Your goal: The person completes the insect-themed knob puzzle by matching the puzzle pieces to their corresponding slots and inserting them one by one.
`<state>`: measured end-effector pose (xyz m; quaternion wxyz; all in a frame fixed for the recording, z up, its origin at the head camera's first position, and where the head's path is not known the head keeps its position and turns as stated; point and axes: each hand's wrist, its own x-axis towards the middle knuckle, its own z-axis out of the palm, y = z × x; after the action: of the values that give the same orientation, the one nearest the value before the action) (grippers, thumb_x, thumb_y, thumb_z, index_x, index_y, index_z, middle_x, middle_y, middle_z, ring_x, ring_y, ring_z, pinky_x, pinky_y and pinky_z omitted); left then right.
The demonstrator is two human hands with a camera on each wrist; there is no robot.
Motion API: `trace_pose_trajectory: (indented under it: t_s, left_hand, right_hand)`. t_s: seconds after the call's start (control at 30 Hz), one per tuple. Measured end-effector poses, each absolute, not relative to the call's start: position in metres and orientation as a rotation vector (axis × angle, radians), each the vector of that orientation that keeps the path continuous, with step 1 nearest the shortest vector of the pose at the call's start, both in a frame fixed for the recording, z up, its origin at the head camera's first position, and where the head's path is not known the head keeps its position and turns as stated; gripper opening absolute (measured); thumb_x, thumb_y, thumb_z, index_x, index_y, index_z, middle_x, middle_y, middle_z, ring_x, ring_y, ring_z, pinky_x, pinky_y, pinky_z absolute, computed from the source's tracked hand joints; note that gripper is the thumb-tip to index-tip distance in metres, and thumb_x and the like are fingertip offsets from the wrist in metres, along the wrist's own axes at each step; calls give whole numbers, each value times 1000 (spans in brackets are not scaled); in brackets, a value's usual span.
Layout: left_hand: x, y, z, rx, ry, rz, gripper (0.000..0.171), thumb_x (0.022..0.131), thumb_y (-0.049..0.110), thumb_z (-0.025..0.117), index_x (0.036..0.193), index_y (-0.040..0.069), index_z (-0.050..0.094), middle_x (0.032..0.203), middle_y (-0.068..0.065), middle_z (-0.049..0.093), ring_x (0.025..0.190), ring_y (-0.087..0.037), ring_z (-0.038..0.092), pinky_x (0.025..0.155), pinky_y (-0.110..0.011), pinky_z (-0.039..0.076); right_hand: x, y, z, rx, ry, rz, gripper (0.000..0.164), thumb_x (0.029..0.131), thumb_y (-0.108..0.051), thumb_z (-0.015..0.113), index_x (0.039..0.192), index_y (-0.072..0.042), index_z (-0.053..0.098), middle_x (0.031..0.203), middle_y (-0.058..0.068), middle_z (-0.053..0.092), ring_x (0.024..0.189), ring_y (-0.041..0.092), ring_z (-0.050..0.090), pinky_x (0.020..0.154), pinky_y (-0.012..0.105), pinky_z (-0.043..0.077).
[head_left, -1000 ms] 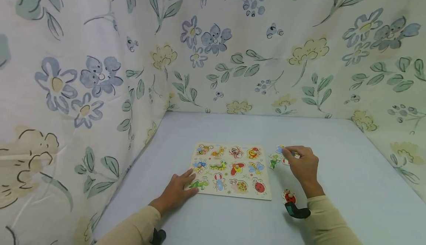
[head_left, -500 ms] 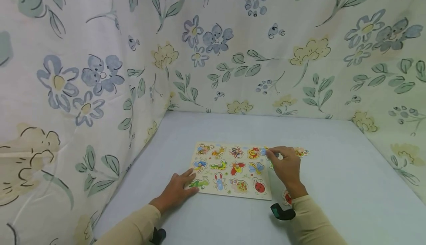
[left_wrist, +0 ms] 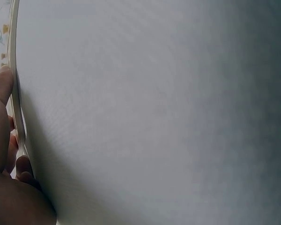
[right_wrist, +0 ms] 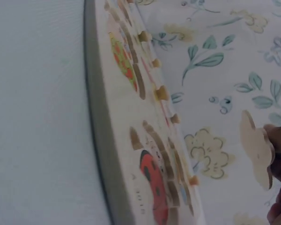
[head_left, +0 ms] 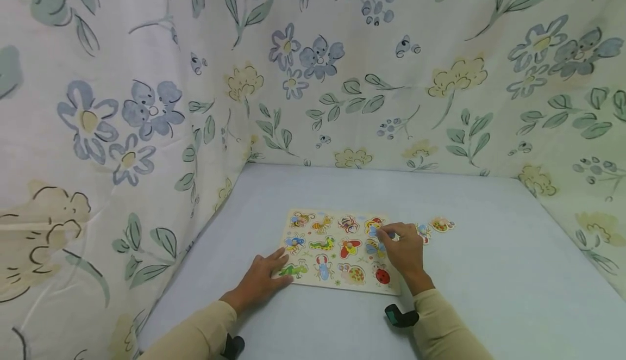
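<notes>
A wooden insect puzzle board (head_left: 364, 287) lies flat on the table, with rows of bright printed insects. My left hand (head_left: 259, 279) rests at its near left corner, fingers on the left edge and thumb along the front. In the left wrist view that thumb (left_wrist: 2, 84) lies on the board's edge. My right hand (head_left: 405, 248) pinches a small blue-winged insect puzzle piece (head_left: 374, 231) over the right part of the board. Its plain wooden side (right_wrist: 255, 147) shows in the right wrist view, raised above the board.
Right of the board lie loose puzzle pieces: a yellow spotted one (head_left: 442, 224) and a blue one (head_left: 423, 232) partly behind my right hand. Flowered cloth (head_left: 352, 104) hangs behind the table and along both sides. A dark wrist camera (head_left: 402, 316) sits under my right wrist.
My right hand has carried the blue-winged piece leftward from the loose pieces to over the board. The ladybird piece is now hidden by my right arm. My left hand has stayed put.
</notes>
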<state>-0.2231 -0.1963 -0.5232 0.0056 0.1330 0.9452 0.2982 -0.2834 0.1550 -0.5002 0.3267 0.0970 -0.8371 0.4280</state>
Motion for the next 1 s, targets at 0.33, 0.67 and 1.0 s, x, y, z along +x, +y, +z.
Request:
trace_pose_trajectory:
  t_s: [0.33,0.67,1.0]
  left_hand:
    - [-225,-197,-523,439,2960,927,65,87,46,69,137,7,54,150,-2,39,86,-15,37,75,-33,35]
    - [-226,-198,-524,430,2955,917,64,87,46,69,137,9,54,150,-1,38,86,-14,37,75,-32,35]
    - [-224,-197,-524,422,2949,911,65,87,47,68,138,10,54,151,-1,38,86,-15,36,75,-32,33]
  right_hand:
    - [-284,155,-516,191,-2314,1114,7,79,-11,80,81,-5,76,79,3,69,81,22,51,71,41,37]
    - [-286,158,-522,201,-2421,1145,9,79,-13,81,81,-5,76,82,3,71,87,26,59,82,47,41]
    - [-287,157,-529,204,-2495,1081,6,79,-11,80,81,-6,77,83,6,71,85,29,58,77,47,43]
